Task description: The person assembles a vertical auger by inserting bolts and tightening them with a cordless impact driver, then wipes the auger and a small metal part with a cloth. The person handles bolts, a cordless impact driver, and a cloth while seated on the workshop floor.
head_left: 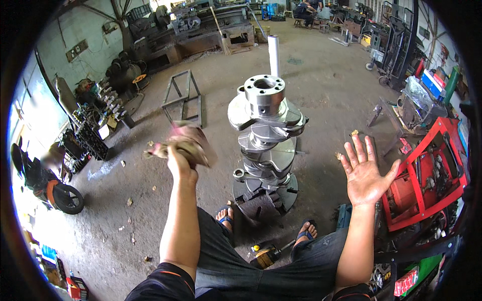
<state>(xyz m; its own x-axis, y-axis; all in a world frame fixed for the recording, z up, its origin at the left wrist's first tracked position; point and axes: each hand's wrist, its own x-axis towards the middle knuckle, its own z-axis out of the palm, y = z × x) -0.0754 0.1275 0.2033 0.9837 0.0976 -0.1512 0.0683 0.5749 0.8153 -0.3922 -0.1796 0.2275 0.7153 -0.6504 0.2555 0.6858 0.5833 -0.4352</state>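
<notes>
A shiny steel crankshaft (271, 131) stands upright on the floor in front of my legs, its flanged end with a ring of bolt holes on top. Its lower end rests in a dark round base that looks like a chuck (266, 200). To its left, my left hand (179, 164) is closed on a crumpled rag (190, 143), slightly blurred and apart from the steel. My right hand (364, 174) is raised right of the crankshaft, palm showing, fingers spread, with nothing in it. Dark smudges mark its fingertips.
A yellow and black power tool (264, 258) lies between my feet. At right stands a red metal rack (420, 175) of parts. A bare metal frame (197, 95) and white tube (274, 56) stand beyond. Left are engine parts and a motorcycle (64, 196); a person (304, 14) sits far back.
</notes>
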